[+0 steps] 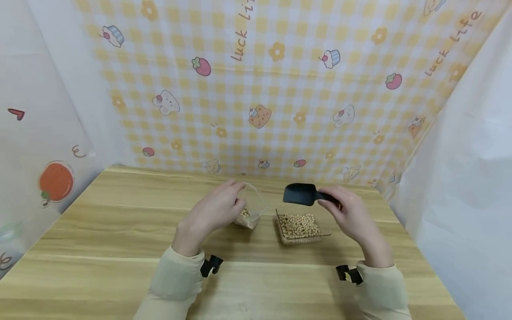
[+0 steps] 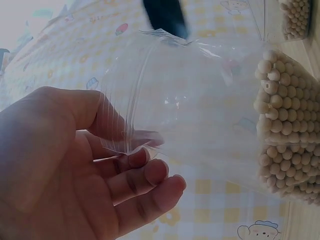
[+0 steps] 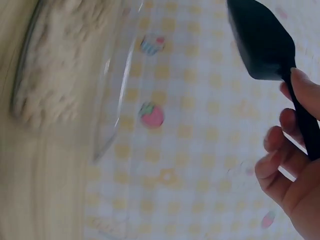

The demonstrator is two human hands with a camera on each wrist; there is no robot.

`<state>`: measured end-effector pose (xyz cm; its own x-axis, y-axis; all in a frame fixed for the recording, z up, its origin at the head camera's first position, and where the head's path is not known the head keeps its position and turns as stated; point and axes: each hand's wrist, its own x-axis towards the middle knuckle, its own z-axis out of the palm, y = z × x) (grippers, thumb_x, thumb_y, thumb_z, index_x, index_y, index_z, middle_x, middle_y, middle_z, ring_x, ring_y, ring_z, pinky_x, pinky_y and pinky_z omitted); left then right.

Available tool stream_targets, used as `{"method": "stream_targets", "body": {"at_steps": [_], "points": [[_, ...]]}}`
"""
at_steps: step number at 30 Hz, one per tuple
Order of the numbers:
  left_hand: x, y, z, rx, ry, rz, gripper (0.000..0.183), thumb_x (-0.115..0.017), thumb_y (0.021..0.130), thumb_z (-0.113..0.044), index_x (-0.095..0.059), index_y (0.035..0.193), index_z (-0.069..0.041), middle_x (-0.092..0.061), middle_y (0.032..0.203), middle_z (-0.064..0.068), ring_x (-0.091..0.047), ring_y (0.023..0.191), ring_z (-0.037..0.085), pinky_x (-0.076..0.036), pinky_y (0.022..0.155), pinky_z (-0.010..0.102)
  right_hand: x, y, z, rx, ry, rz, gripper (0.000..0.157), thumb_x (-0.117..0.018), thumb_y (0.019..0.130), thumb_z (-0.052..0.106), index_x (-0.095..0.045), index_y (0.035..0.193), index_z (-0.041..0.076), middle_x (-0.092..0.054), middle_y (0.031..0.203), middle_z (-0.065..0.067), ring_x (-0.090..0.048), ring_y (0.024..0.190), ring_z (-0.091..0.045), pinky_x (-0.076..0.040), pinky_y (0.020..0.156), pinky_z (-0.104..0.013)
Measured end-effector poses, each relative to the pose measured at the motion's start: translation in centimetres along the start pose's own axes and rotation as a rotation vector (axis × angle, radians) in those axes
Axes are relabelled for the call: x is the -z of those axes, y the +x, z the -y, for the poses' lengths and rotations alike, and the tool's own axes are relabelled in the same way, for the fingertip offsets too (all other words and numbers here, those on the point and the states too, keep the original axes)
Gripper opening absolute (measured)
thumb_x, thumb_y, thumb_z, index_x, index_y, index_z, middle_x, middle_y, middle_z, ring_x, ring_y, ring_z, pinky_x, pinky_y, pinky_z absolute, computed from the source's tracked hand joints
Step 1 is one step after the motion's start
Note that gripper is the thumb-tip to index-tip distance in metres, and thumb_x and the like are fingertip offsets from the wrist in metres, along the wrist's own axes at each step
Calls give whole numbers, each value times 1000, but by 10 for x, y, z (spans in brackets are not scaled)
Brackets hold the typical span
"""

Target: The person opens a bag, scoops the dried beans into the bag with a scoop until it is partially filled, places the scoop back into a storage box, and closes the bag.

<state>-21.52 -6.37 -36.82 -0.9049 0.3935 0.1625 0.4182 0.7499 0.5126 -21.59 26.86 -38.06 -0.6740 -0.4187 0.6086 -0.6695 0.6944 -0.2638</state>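
Observation:
My left hand [image 1: 218, 209] pinches the top edge of a clear plastic bag [image 2: 200, 100], whose mouth gapes. Pale round beans [image 2: 287, 110] fill the bag's bottom, which stands on the table. In my right hand [image 1: 352, 213] is the handle of a black scoop [image 1: 300, 194], held in the air above a clear square container [image 1: 306, 241]. More of the same beans [image 1: 298, 226] lie inside that container. The right wrist view has the scoop tilted at upper right, with thumb and fingers around its handle. Seen in the left wrist view, the scoop's dark blade is just beyond the bag's mouth.
The wooden table [image 1: 132, 213] runs back to a wall covered in yellow checked cloth [image 1: 240, 89]. White sheets hang at both sides [image 1: 460, 155]. Black straps [image 1: 211, 266] sit at both wrists by the sleeves.

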Motion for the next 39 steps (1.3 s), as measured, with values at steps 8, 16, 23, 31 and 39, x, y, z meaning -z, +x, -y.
{"method": "stream_targets", "body": {"at_steps": [8,16,23,31,39], "points": [[0,2,1,3,-3,3,51,-46,93,-14,-47,142,0,-47,143,14,-48,124,27,-37,106,45,11,-18,-30,-195,-71,242,23,-70,88,7,-71,110,2,-68,101,-11,-63,84,-24,-50,70,-43],[-3,2,-2,0,-16,20,52,-46,93,-13,-46,143,-1,-46,143,15,-51,116,26,-40,101,43,16,-29,-33,-307,-70,411,24,-70,88,9,-73,111,3,-68,97,-6,-65,85,-24,-52,72,-43],[-3,0,-1,-13,-6,2,50,-45,94,-14,-48,142,1,-47,141,16,-52,111,25,-42,97,43,2,-24,-33,-303,-47,479,24,-69,88,10,-73,111,3,-69,96,-6,-66,86,-26,-53,74,-44],[-2,0,-2,-20,-8,-3,51,-45,93,-13,-48,141,2,-51,136,14,-51,93,21,-43,85,38,-16,-34,-53,-306,67,472,28,-68,90,13,-70,116,2,-69,110,-14,-63,104,-36,-48,90,-53],[-4,-2,0,-6,-9,-1,51,-46,93,-13,-48,142,0,-48,141,14,-52,99,21,-43,90,40,-30,-37,-56,-378,145,491,32,-68,91,18,-69,119,2,-65,119,-19,-57,113,-43,-42,96,-59]]}}
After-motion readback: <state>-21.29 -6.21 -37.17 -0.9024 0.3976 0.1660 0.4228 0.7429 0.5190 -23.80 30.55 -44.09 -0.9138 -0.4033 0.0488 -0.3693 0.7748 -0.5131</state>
